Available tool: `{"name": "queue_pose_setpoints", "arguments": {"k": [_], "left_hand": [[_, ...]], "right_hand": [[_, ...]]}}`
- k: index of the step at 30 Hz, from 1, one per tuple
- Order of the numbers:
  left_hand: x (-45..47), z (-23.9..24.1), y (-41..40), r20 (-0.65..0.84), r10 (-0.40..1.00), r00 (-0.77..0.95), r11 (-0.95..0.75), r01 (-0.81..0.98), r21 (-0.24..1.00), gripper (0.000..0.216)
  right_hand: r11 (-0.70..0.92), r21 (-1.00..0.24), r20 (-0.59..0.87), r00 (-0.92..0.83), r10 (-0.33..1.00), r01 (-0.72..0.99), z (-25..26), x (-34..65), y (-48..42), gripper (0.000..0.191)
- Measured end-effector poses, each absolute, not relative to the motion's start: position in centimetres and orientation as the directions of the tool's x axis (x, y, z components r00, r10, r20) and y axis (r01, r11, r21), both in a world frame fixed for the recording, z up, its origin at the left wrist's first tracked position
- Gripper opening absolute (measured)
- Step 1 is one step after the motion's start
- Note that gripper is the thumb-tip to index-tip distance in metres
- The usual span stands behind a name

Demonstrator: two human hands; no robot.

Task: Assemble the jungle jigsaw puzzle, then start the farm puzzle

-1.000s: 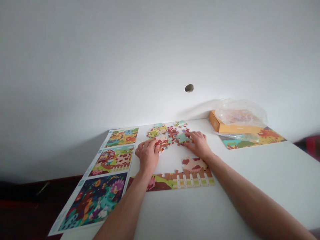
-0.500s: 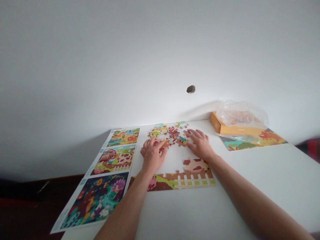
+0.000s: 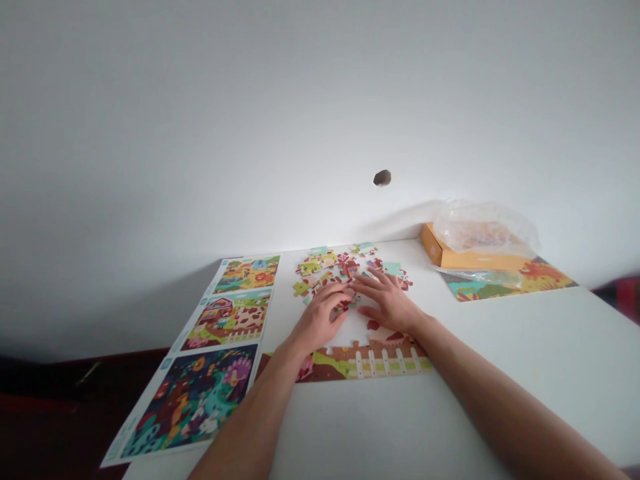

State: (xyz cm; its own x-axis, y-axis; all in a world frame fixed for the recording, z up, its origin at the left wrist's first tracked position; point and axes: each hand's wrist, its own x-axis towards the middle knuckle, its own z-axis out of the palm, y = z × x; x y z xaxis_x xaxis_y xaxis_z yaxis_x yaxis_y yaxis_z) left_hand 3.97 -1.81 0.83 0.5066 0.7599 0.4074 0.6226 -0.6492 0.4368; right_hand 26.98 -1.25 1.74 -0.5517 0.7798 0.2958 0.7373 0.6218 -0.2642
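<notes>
My left hand (image 3: 320,319) is over the middle of the table, its fingers curled and its thumb underneath. A small jigsaw piece with some red (image 3: 340,309) shows between them, partly hidden. Close beside it, my right hand (image 3: 393,301) is palm down with fingers spread, its fingertips near the left hand's. Loose jigsaw pieces (image 3: 320,261) lie in a heap just beyond both hands. Nearer me is a joined strip of puzzle (image 3: 380,361) with a white fence, and a brown-spotted cow section (image 3: 383,332) partly covered by my right hand and wrist.
A sheet with three printed pictures (image 3: 227,320) lies along the table's left side. At the back right, an orange box (image 3: 450,257) bears a clear plastic bag (image 3: 485,223), beside a colourful picture board (image 3: 540,280). A white wall (image 3: 320,133) with a hole stands behind.
Both hands have come closer together and nearer to me; the left moved right, its fingers closing more. Pieces behind them are uncovered, and the right hand now covers part of the cow section.
</notes>
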Motion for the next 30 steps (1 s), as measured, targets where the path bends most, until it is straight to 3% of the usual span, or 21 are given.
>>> {"name": "queue_pose_setpoints", "arguments": {"k": [3,7,11,16,22,26,30], "left_hand": [[4.1,0.7,-1.9,0.415,0.844,0.341,-0.504,0.770,0.392,0.050],[3.8,0.0,-1.5,0.381,0.913,0.148,-0.297,0.879,0.372,0.071],[3.6,-0.3,-1.2,0.366,0.913,0.178,-0.321,0.869,0.378,0.069],[3.5,0.1,-1.2,0.388,0.874,0.293,-0.450,0.792,0.414,0.058],[3.6,0.3,-1.3,0.397,0.859,0.323,-0.488,0.750,0.446,0.051],[3.3,0.0,-1.0,0.455,0.886,0.086,-0.287,0.873,0.393,0.056],[2.6,-0.3,-0.6,0.384,0.917,-0.106,-0.048,0.927,0.371,0.077]], "right_hand": [[0.659,-0.270,0.261,-0.606,0.752,0.702,1.9,26.5,-1.6,0.045],[0.625,-0.295,0.316,-0.543,0.778,0.723,1.8,26.5,-1.3,0.024],[0.589,-0.290,0.356,-0.487,0.798,0.754,1.7,26.7,-1.1,0.021],[0.638,-0.245,0.347,-0.548,0.761,0.730,1.7,26.1,-1.4,0.052],[0.613,-0.273,0.361,-0.512,0.780,0.741,1.5,26.0,-1.5,0.035],[0.562,-0.290,0.375,-0.448,0.812,0.775,1.7,26.4,-1.3,0.032],[0.435,-0.307,0.405,-0.298,0.865,0.847,1.8,27.0,-1.1,0.020]]}}
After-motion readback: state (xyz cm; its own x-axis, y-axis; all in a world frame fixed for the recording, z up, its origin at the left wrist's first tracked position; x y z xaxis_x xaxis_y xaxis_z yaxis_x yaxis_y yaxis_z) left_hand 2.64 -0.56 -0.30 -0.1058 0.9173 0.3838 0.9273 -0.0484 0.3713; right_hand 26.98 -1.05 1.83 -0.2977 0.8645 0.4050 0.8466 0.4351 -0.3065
